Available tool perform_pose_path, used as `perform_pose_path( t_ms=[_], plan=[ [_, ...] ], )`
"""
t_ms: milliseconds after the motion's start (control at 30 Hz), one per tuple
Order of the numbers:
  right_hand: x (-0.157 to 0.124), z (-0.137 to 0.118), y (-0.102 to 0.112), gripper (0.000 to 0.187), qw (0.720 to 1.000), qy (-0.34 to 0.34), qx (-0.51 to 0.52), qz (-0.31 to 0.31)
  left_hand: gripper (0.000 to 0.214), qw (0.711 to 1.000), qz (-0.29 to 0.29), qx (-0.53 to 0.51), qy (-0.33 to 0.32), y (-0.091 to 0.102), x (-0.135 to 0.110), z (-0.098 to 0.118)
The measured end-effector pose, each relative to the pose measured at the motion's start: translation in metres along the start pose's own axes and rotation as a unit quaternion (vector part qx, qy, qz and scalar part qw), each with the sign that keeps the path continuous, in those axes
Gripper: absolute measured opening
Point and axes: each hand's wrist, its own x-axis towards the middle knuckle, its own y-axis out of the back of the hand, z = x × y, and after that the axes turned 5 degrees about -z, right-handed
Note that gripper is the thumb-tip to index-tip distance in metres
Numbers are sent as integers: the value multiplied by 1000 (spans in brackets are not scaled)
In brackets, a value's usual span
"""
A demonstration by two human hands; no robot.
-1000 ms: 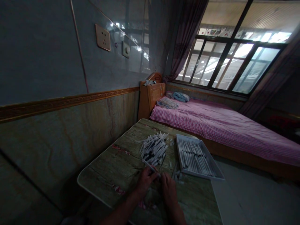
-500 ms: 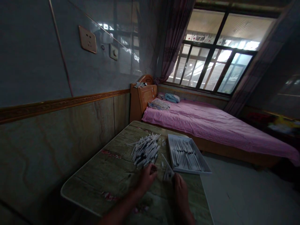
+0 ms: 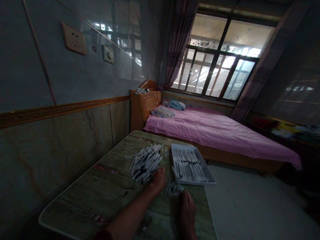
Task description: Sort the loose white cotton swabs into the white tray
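Observation:
My right hand (image 3: 187, 204) is closed around the lower end of a slim white pen-like stick (image 3: 176, 176), which points up and away beside the tray. Just left of that hand lie small pale pieces (image 3: 172, 189), too blurred to name. My left hand (image 3: 158, 180) is at the near right edge of a loose pile of white pen-like sticks (image 3: 145, 162) with dark parts. Its fingers are mostly hidden and smeared, so I cannot see what they hold. A shallow white tray (image 3: 209, 182) stands to the right, with similar sticks (image 3: 188, 163) laid in two rows.
Several small pale bits (image 3: 166, 153) lie between pile and tray. The wood-patterned table (image 3: 95, 186) has a light rim, with a tiled wall (image 3: 82, 133) at its left. Beyond it is a bed (image 3: 212, 128) with a pink checked cover.
The view has swung to the right, so everything sits further left. My left hand has moved forward along the pile's edge. My right hand still holds the white stick, now more upright in view.

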Motion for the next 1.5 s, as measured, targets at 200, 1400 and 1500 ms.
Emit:
perform_pose_path(
  t_ms=[200,1400,1500],
  plan=[
    [-1,-3,-2,47,1000,8,0,-21,20,1000,-6,-7,-6,5,-11,-12],
    [-13,1,0,42,988,30,-33,-146,19,933,49,-357,-9,51,-74,-74],
    [-14,-2,0,41,988,34,-40,-144,18,935,46,-352,-16,51,-73,-75]
  ],
)
